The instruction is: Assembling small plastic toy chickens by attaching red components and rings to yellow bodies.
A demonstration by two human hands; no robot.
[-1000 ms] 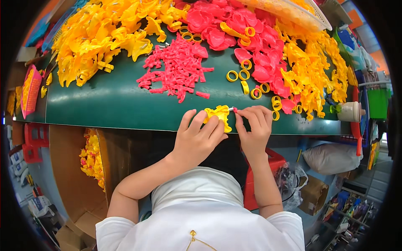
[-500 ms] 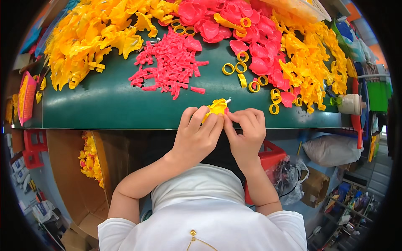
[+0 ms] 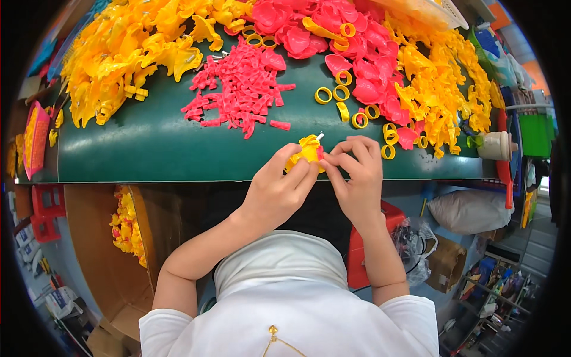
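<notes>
Over the front edge of the green table, my left hand (image 3: 279, 183) is closed on a curved yellow plastic part (image 3: 304, 152) with a thin whitish pin sticking up from its far end. My right hand (image 3: 355, 172) is pinched at the part's right side, where a small pink piece (image 3: 320, 153) shows by the fingertips. Whether the pink piece is seated in the yellow part cannot be made out. Beyond my hands lies a heap of small pink plastic pieces (image 3: 241, 83), with several yellow rings (image 3: 358, 120) to its right.
Yellow parts (image 3: 119, 59) pile up at the far left, more yellow parts (image 3: 437, 89) at the right, and pink cups (image 3: 369, 65) between them on the green table (image 3: 160, 149). A cardboard box (image 3: 107, 250) holding yellow pieces stands below left. A red stool (image 3: 360, 250) is by my right arm.
My right hand has shifted slightly right and its fingers are raised a little. More of the pink piece on the yellow part now shows, and the part has tilted slightly.
</notes>
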